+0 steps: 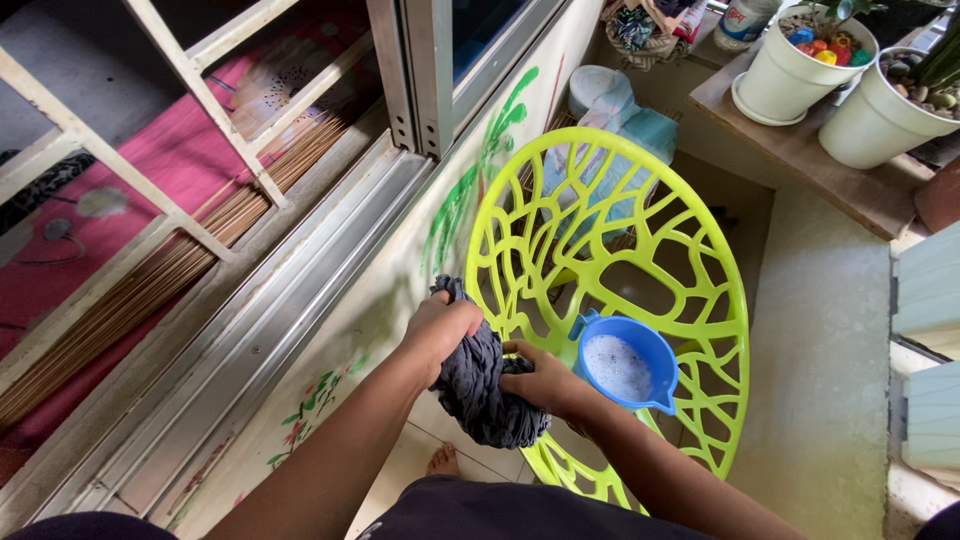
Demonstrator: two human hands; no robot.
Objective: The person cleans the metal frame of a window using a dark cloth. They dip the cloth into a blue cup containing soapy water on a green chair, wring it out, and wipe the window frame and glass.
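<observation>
Pale wall with painted green plants and a sliding window track frame a narrow tiled corner. Twisted between both hands, the dark grey bundled cloth (487,385) looks soft, limp and probably wet-heavy, best gripped at its ends. Left hand (440,328) is clenched around the top, right hand (545,382) clamped on the lower bulge. Beside it, a blue plastic scoop of white suds (622,364) sits on the lime-green openwork plastic chair (640,240).
</observation>
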